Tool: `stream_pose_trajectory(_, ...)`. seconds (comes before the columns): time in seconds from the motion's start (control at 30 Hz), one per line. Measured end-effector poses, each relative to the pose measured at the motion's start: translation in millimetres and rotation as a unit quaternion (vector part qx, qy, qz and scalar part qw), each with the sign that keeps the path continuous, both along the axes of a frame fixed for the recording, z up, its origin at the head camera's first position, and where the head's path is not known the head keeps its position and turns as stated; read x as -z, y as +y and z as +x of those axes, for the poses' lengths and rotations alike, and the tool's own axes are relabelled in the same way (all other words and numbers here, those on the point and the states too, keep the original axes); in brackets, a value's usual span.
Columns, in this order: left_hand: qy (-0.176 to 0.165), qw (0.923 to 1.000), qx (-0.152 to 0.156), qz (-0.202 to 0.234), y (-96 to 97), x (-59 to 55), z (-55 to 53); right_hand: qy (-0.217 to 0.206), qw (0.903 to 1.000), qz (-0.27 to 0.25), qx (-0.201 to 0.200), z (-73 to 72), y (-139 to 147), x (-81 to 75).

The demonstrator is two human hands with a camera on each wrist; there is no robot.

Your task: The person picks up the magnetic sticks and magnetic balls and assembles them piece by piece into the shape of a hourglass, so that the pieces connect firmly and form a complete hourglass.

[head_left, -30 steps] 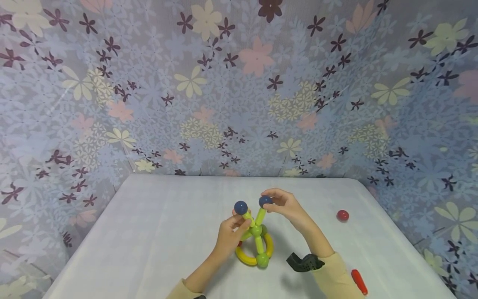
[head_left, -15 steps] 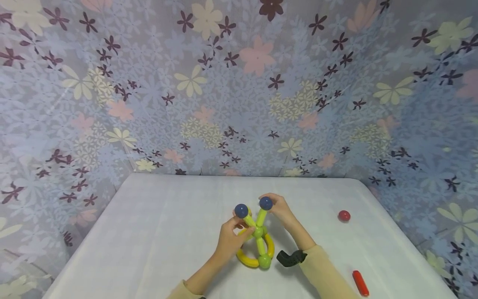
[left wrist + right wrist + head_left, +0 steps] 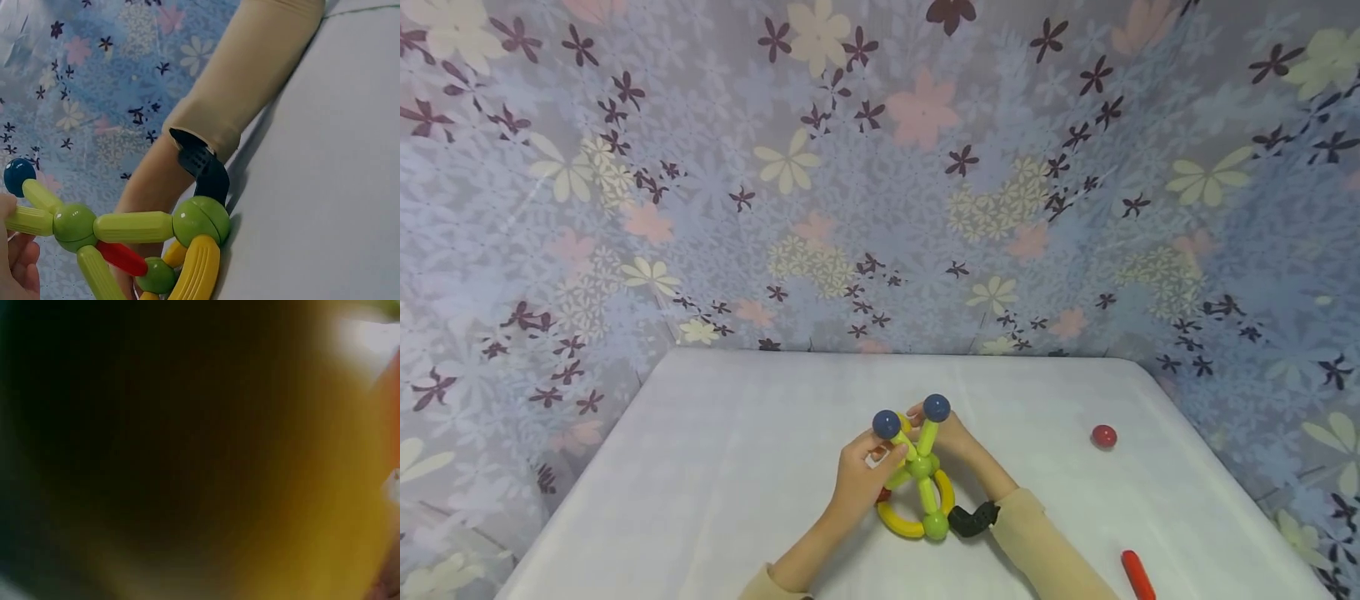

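A toy built from magnetic rods and balls (image 3: 920, 465) is between my hands in the head view. Two light green rods rise from its central green ball, each topped by a blue ball (image 3: 887, 424). Curved yellow rods (image 3: 898, 522) form its ring, with another green ball (image 3: 936, 526) at the front. My left hand (image 3: 859, 473) pinches the left upper rod between thumb and fingers. Behind the right upper rod is my right hand (image 3: 953, 435), its fingers mostly hidden, and I cannot tell what they hold. A red rod (image 3: 122, 257) shows inside the toy in the left wrist view.
A red ball (image 3: 1104, 437) lies at the right of the white table (image 3: 737, 467); a red rod (image 3: 1138, 575) lies nearer its front. The black wrist camera (image 3: 973, 518) sits close beside the front green ball. Flower-patterned cloth (image 3: 865, 167) rises behind the table.
My right hand has left the right blue ball and moved down and left behind the toy. Its wrist camera has come close to the front green ball. My left hand keeps its pinch.
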State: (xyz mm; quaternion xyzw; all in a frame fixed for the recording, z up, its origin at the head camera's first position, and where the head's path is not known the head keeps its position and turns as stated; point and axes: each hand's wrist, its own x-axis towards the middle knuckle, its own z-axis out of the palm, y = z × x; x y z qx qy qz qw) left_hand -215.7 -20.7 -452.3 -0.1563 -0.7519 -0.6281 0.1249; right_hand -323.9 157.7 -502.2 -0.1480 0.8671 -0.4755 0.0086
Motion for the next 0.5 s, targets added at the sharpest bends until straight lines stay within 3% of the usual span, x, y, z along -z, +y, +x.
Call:
stream_pose_trajectory(0.17,-0.027,0.999,0.012,0.032,-2.4,14.7,-10.9,0.02,0.9998,-0.009,0.003,2.2,-2,2.8)
stream_pose_trajectory(0.33,-0.028,0.9967,0.039,0.066,-8.8,15.4,-14.3,0.022,0.9995,-0.023,0.003,3.7,-5,4.5)
stream_pose_trajectory(0.5,-0.01,0.996,0.051,0.072,-14.3,10.2,-14.6,0.018,0.9983,0.02,0.052,3.9,-7,3.7)
